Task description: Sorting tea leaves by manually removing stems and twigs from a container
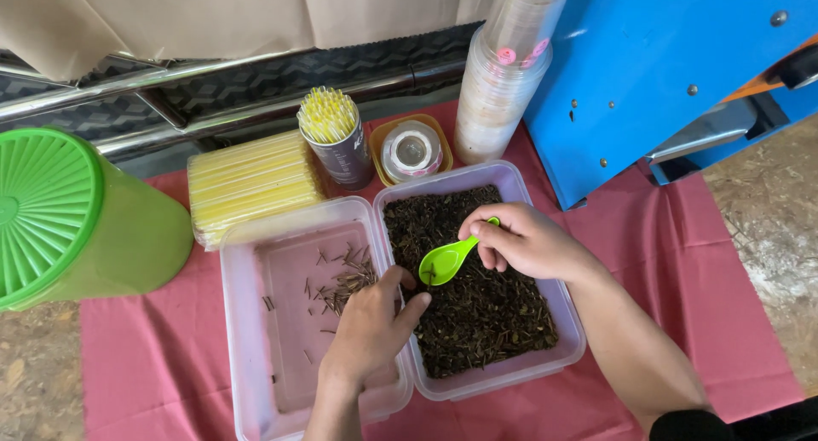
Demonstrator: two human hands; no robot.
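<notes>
Hidden: spoon (449, 258) handle mostly inside my right hand (520, 241); I cannot tell what my left hand's (371, 326) fingertips pinch, if anything.
Materials: bright green plastic spoon; dark, crumbly dried leaves (477, 309) fill the clear right tub (520, 368); thin pale stems (345, 283) lie in the clear left tub (256, 356), just beyond my left fingers.
Right hand: fingers curled narrow, gripping the spoon, bowl hovering over the leaves.
Left hand: palm down across the tubs' shared edge, thumb and forefinger nearly closed.

Bright, even daylight; soft shadows, sharp focus, slight wide-angle bending at the edges.
</notes>
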